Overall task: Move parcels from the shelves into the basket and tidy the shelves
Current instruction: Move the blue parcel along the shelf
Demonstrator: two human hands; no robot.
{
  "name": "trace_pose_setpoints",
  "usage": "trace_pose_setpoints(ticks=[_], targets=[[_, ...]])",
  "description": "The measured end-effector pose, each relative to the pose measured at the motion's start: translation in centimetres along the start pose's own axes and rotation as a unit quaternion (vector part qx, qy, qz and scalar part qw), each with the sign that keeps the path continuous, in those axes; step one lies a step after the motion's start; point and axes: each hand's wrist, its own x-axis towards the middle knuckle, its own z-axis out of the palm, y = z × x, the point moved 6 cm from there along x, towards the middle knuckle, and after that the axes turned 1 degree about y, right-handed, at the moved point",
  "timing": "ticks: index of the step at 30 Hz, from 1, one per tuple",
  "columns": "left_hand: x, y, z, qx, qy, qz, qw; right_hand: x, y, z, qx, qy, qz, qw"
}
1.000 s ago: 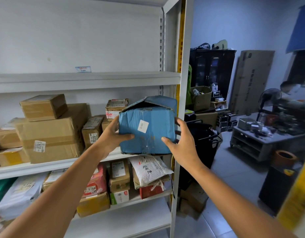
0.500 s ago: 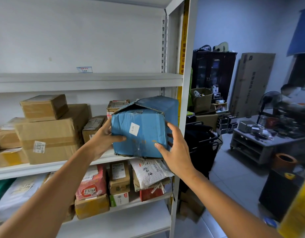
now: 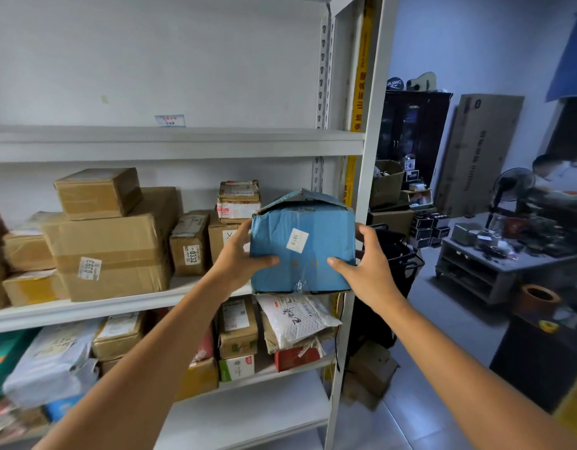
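Here, one blue parcel point(image 3: 306, 264), in removal: left hand point(image 3: 237, 258) and right hand point(image 3: 370, 267) each had a grip closed on it; next, we judged, carriage into the black basket point(image 3: 400, 252).

The parcel point(image 3: 301, 251) sat at the middle shelf's point(image 3: 86, 315) right end.
It was between the left hand point(image 3: 238, 258) and the right hand point(image 3: 368, 264), before the shelf's front edge (whether it rested on it could not be told). Left of it stood a large carton point(image 3: 112, 254) with a small carton point(image 3: 97, 193) on top. Below it, on the lower shelf point(image 3: 267, 375), a mailer point(image 3: 297, 319) lay on other parcels. The basket point(image 3: 401, 251) stood right of the upright post point(image 3: 375, 92), behind it.
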Motion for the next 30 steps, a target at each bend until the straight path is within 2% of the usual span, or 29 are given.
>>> trace_pose_setpoints(ticks=[11, 20, 30], targets=[[4.4, -3.5, 1.8, 0.031, 0.000, 0.017, 0.999, 3.3, 4.2, -0.2, -0.024, 0.002, 0.030, 0.999], [9.9, -7.1, 3.0, 0.057, 0.052, -0.009, 0.997, 9.9, 10.2, 1.5, -0.015, -0.039, 0.055, 0.998], [13.2, -9.9, 5.8, 0.096, 0.048, -0.014, 0.994, 15.5, 15.6, 1.9, -0.078, -0.078, 0.061, 0.992]])
